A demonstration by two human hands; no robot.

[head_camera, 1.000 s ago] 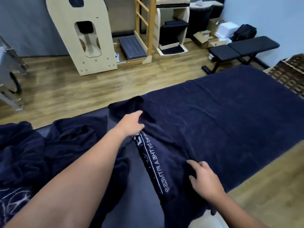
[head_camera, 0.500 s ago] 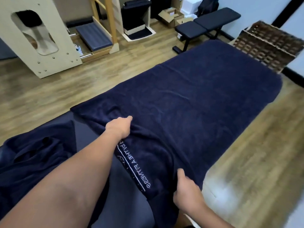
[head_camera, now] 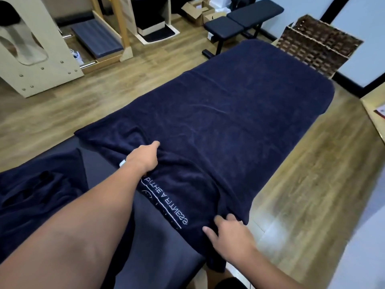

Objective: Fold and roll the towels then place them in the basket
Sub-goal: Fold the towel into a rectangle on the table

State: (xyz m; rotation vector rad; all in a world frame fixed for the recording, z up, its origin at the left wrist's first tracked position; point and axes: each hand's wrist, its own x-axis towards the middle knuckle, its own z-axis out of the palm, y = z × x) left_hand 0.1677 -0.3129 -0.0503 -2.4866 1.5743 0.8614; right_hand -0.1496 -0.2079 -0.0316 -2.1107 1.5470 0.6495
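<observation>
Right hand (head_camera: 231,236) slid outward, one towel (head_camera: 229,113), seemingly flat

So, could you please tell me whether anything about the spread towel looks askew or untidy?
Yes: the near end of the navy towel is bunched into folds between the left hand and right hand, so its printed band runs crooked. The far end lies flat. A second towel sits crumpled at left.

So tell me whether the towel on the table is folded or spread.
Mostly spread: the towel lies flat along the table, only its near end bunched under both hands.
</observation>
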